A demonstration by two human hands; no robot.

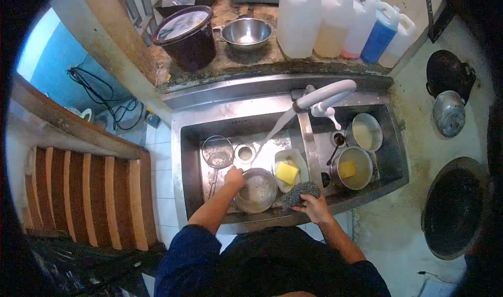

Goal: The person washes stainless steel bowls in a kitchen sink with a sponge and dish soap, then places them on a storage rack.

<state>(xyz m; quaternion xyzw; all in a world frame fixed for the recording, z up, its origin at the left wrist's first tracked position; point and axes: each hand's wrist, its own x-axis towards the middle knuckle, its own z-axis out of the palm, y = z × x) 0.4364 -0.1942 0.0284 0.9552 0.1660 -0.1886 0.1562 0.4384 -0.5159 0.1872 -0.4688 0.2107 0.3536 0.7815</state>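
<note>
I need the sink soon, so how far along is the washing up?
Possibly done: the shiny bowl on the counter. In hand: left hand at the pan's rim, right hand holding a grey scrubber. Likely remaining: the strainer and two pots holding cloudy liquid in the right basin.

Wash corner with a steel double-basin sink (236, 99), set below a stained ledge (233, 66)
To my left, brown step-like slats (99, 197), white floor tiles (163, 163) and a blue wall (57, 82) with bright light at its edge; to my right, a pale, blotched surface (387, 218) with dark pans (455, 208) against it
</note>
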